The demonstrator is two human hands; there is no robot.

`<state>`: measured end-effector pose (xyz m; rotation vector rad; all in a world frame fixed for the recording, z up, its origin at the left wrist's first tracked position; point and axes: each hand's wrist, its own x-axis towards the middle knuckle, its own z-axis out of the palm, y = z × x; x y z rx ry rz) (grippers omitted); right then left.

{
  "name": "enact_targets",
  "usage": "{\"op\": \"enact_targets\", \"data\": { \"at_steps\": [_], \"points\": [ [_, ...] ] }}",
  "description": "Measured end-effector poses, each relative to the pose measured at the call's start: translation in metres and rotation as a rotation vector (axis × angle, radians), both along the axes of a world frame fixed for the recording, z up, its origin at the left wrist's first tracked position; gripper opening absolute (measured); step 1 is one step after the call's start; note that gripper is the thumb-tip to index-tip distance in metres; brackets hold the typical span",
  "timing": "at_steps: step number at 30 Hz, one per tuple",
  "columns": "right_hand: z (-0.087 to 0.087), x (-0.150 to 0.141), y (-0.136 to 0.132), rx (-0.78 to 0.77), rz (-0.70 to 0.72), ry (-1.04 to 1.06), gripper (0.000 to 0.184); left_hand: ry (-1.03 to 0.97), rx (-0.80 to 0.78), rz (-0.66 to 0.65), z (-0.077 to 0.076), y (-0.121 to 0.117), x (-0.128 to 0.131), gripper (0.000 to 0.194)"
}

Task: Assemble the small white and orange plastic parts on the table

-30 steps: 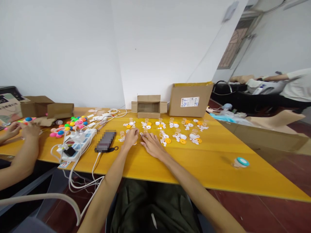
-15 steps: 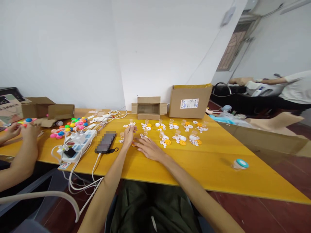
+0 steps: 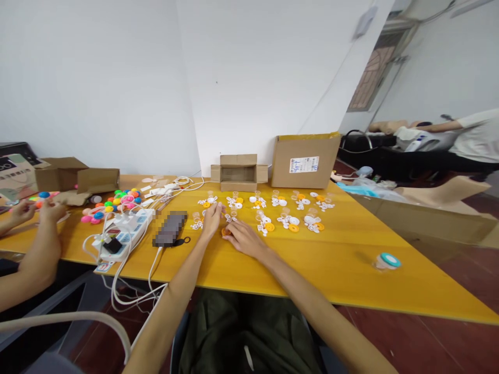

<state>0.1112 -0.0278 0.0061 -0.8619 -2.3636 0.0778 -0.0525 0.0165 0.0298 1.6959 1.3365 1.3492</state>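
Observation:
Small white and orange plastic parts (image 3: pixel 288 221) and tiny clear cups lie in groups on the yellow table (image 3: pixel 312 270). My left hand (image 3: pixel 211 221) rests among the nearest groups, fingers drawn together over a small piece I cannot make out. My right hand (image 3: pixel 245 239) lies just to its right, palm down, with its fingertips pinched on an orange disc (image 3: pixel 225 231) on the table top. The two hands almost touch at that disc.
A dark phone (image 3: pixel 170 228), a white power strip (image 3: pixel 125 228) with cables and several coloured balls (image 3: pixel 113 200) lie to the left. Another person's hands (image 3: pixel 39 210) work at the far left. Cardboard boxes (image 3: pixel 238 171) (image 3: pixel 304 160) stand at the back; a teal-lidded jar (image 3: pixel 385 261) sits to the right.
My left hand reached forward to the back parts, then drew back a little. My right hand's fingers curled in onto the orange disc.

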Motion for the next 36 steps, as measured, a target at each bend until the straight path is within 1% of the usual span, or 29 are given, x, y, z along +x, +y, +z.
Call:
{"op": "enact_targets", "data": {
  "at_steps": [2,3,6,8,10,14,17,20,22,24,26,28,30,36],
  "points": [
    [-0.001,0.0,0.0,0.01,-0.05,0.029,0.01,0.044,0.031,0.013,0.002,-0.002,0.001,0.043],
    [-0.002,0.0,0.0,0.015,-0.097,0.05,0.01,0.07,0.043,0.019,0.002,-0.003,0.002,0.041],
    [-0.005,0.0,0.003,0.013,-0.282,0.095,0.013,0.171,0.075,0.034,0.003,-0.005,0.003,0.034],
    [-0.006,0.001,0.005,0.008,-0.375,0.079,0.015,0.249,0.101,0.026,0.001,-0.004,0.004,0.034],
    [-0.008,0.0,0.006,0.007,-0.42,0.031,0.017,0.322,0.13,0.004,-0.001,-0.004,0.004,0.037],
    [-0.013,-0.002,0.007,0.004,-0.445,-0.065,0.025,0.426,0.158,-0.032,-0.006,-0.005,0.003,0.04],
    [-0.015,-0.001,0.008,0.01,-0.437,-0.068,0.031,0.465,0.158,-0.039,-0.009,-0.006,0.003,0.045],
    [-0.014,0.001,0.008,0.026,-0.386,-0.005,0.027,0.457,0.149,-0.031,-0.009,-0.006,0.002,0.049],
    [-0.012,0.001,0.007,0.047,-0.312,0.05,0.023,0.429,0.141,-0.02,-0.009,-0.006,0.002,0.05],
    [-0.01,0.001,0.004,0.074,-0.204,0.081,0.018,0.388,0.134,-0.002,-0.007,-0.006,0.002,0.051],
    [-0.008,0.0,0.002,0.092,-0.092,0.077,0.014,0.348,0.13,0.015,-0.006,-0.006,0.002,0.052],
    [-0.007,-0.001,0.0,0.091,-0.019,0.06,0.012,0.317,0.12,0.021,-0.004,-0.007,0.002,0.054],
    [-0.006,0.0,0.0,0.073,0.002,0.05,0.01,0.299,0.1,0.022,-0.003,-0.009,0.002,0.056],
    [-0.005,0.002,0.002,0.014,-0.007,0.04,0.006,0.261,0.063,0.027,0.003,-0.014,0.005,0.059]
  ]
}}
